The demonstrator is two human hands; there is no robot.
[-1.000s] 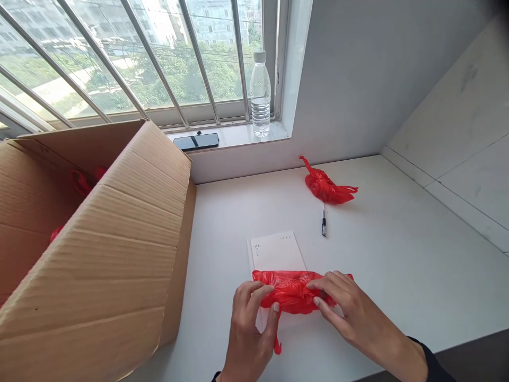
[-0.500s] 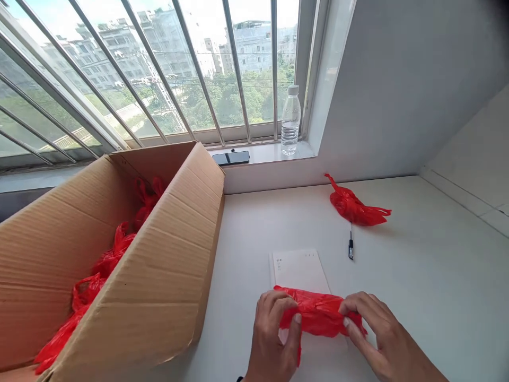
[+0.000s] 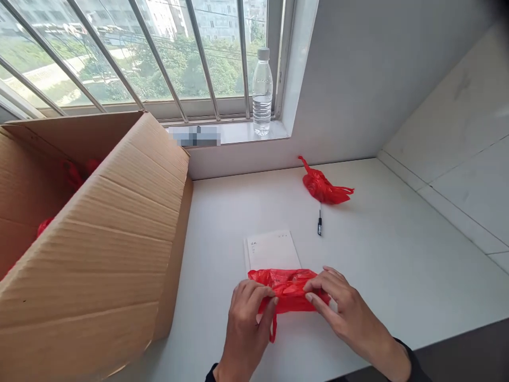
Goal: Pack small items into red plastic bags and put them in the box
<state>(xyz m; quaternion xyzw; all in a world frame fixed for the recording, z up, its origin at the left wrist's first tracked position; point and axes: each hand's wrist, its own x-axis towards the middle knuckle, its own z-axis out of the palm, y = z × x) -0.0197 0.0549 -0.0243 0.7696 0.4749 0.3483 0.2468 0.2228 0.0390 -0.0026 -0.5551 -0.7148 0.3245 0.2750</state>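
Note:
A red plastic bag lies gathered in a long bundle across the lower part of a white notebook. My left hand pinches the bag near its left end, thumb against fingers. At the right end, my right hand also grips the red plastic between thumb and fingertips. One thin handle loop of the bag hangs down by my left thumb. Whatever the bag may contain is hidden by the plastic.
A large open cardboard box with red bags inside stands at the left. Farther back on the white table are another red bag and a pen. A water bottle stands on the windowsill.
The view has tilted down and turned right, so the scene sits higher and farther left. Both hands stay on the red bag, their fingertips a little closer together.

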